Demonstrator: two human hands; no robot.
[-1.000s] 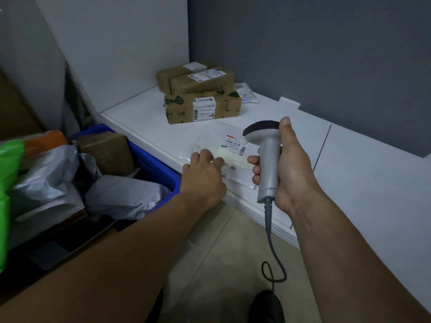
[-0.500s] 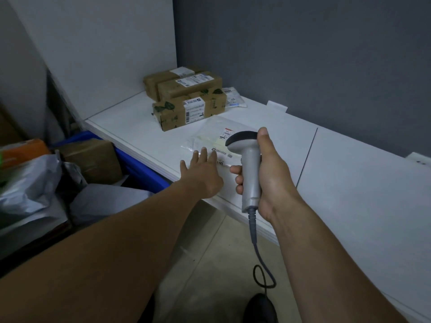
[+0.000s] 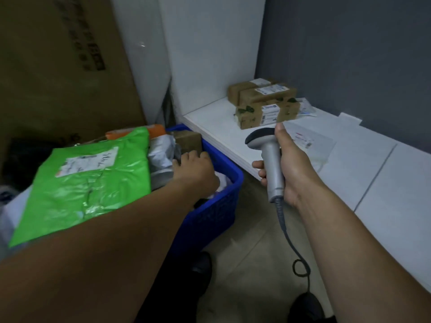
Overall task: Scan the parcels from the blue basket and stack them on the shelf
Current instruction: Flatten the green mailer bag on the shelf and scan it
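A stack of brown boxes [image 3: 263, 103] and a flat white mailer [image 3: 310, 141] already lie on the shelf [image 3: 210, 120] right of centre. The blue basket [image 3: 219, 210] at lower centre holds a green parcel [image 3: 93, 178], a grey bag [image 3: 161, 150] and a small brown box [image 3: 189, 139], so much is likely left. Your right hand [image 3: 291, 169] is wrapped round the scanner [image 3: 271, 159]; well apart from it, your left hand [image 3: 193, 169] reaches into the basket beside the grey bag, and I cannot tell whether it grips anything.

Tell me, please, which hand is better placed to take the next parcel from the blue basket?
Left. The left hand is over the blue basket, close to the grey bag and brown box; the right hand grips the scanner beside the shelf.
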